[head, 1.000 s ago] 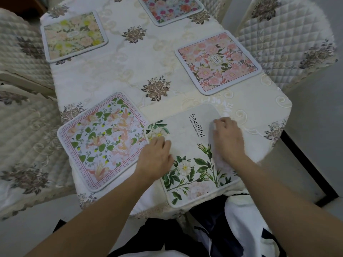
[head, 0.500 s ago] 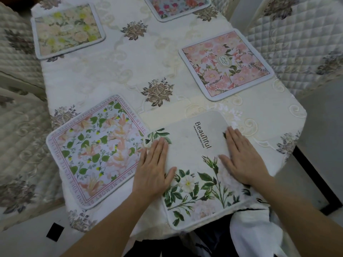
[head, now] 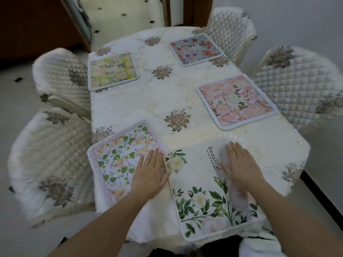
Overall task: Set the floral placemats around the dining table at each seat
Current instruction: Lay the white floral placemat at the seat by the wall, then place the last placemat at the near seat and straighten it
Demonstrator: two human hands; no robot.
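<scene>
"Floral placemats: five in view," the inspector reports. "Four lie at the side seats: the yellow placemat (head: 113, 71), the blue-and-red placemat (head: 196, 50), the pink placemat (head: 235, 102) and the leafy placemat (head: 118, 160). The fifth, the white-flower placemat (head: 202, 191), lies at the near end of the table (head: 297, 151)."

"Hands?" asks the clerk.

"Both lie flat with fingers straight and grip nothing. The right hand (head: 241, 167) presses on the right part of the white-flower placemat. The left hand (head: 150, 175) rests on the leafy placemat's right edge, thumb reaching to the white one's left edge (contact there cannot be told)."

"Hazards?"

"These are judged, not observed. The white-flower placemat's near edge appears to run past the table's end, over the draped tablecloth (head: 159, 101). A palm dragging toward the body could carry it off. The same push could ruck the cloth and disturb the neighbouring mats. Its far-left corner sits just beside the leafy placemat's corner, so a leftward slide would overlap them."

"Materials?"

"The mats are thin, soft-looking rectangles with rounded corners, pale bound rims and printed faces. The cloth is cream, embroidered with grey-brown bouquets and scrollwork. The chairs (head: 300, 86) wear pale, diamond-quilted covers."
</scene>
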